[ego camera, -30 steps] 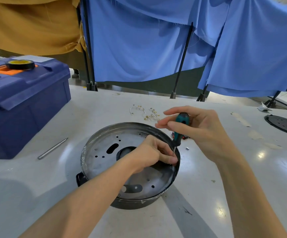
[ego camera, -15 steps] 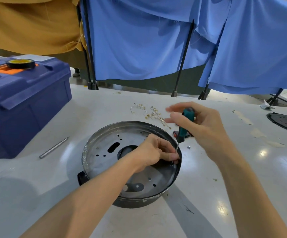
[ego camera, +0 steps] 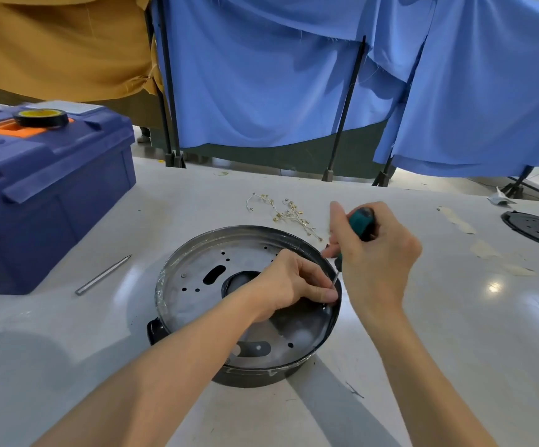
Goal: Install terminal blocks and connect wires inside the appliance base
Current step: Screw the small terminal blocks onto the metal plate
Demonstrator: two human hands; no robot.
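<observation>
A round metal appliance base (ego camera: 197, 279) with several holes lies on the white table, centre of view. My left hand (ego camera: 297, 285) reaches inside it near the right rim, fingers curled and pinching something small that I cannot make out. My right hand (ego camera: 371, 253) grips a teal-handled screwdriver (ego camera: 360, 224), whose thin shaft points down to the spot by my left fingertips at the rim. A loose bundle of thin wires with small gold terminals (ego camera: 285, 212) lies on the table behind the base.
A dark blue toolbox (ego camera: 45, 195) stands at the left with a roll of black tape (ego camera: 40, 117) on its lid. A metal rod (ego camera: 103, 275) lies left of the base. A black perforated disc (ego camera: 535, 227) sits at the far right. Blue cloth screens hang behind the table.
My right hand has re-gripped the screwdriver handle, its fingers now wrapped round it instead of stretched out. My left hand stays at the rim.
</observation>
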